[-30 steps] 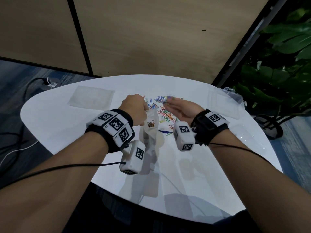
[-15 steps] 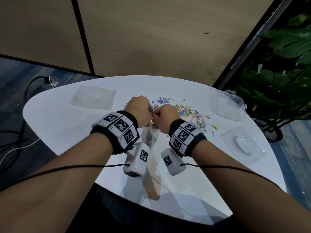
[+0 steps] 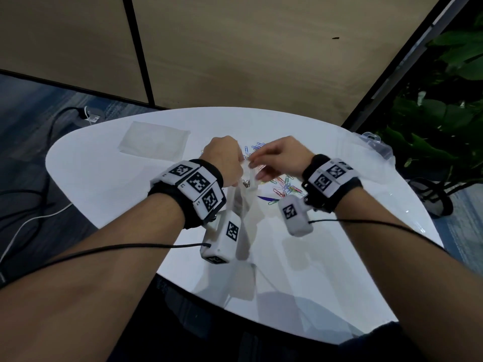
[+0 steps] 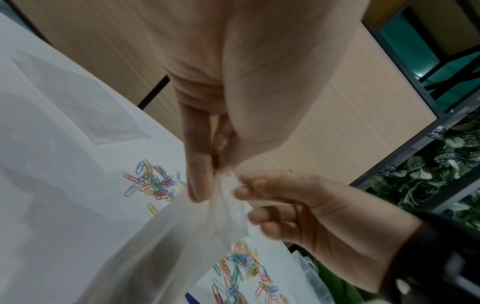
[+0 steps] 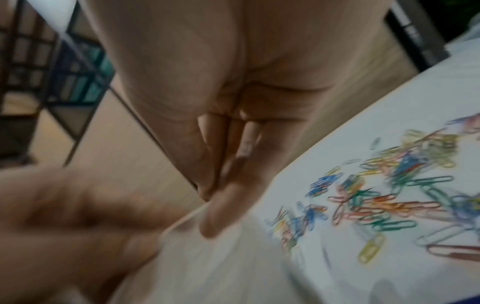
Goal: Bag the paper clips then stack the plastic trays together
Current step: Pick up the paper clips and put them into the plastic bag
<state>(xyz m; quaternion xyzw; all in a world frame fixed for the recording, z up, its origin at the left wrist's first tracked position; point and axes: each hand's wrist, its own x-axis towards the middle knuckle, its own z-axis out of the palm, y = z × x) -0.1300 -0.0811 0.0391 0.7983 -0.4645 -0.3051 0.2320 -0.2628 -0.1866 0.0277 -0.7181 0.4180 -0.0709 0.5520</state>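
A clear plastic bag [image 3: 244, 205] hangs over the white table [image 3: 104, 184] with a few paper clips inside. My left hand [image 3: 236, 165] pinches its top edge; the left wrist view shows that hand [image 4: 221, 174] gripping the gathered bag [image 4: 182, 236]. My right hand [image 3: 252, 164] pinches the bag's rim from the other side, seen blurred in the right wrist view [image 5: 207, 205]. Loose coloured paper clips [image 3: 285, 189] lie in a heap under and behind the hands, as the wrist views confirm [image 5: 389, 195] [image 4: 153, 183]. Clear plastic trays [image 3: 376, 143] sit at the table's right edge.
A flat stack of clear bags [image 3: 154, 143] lies at the far left of the table. A small dark blue object [image 3: 266, 198] lies by the clips. Green plants [image 3: 444, 113] stand right of the table, a wood-panel wall behind, and cables on the floor at left.
My right hand left the clip pile, came to the bag's mouth beside my left hand, and now holds the rim. My left hand kept holding the bag up.
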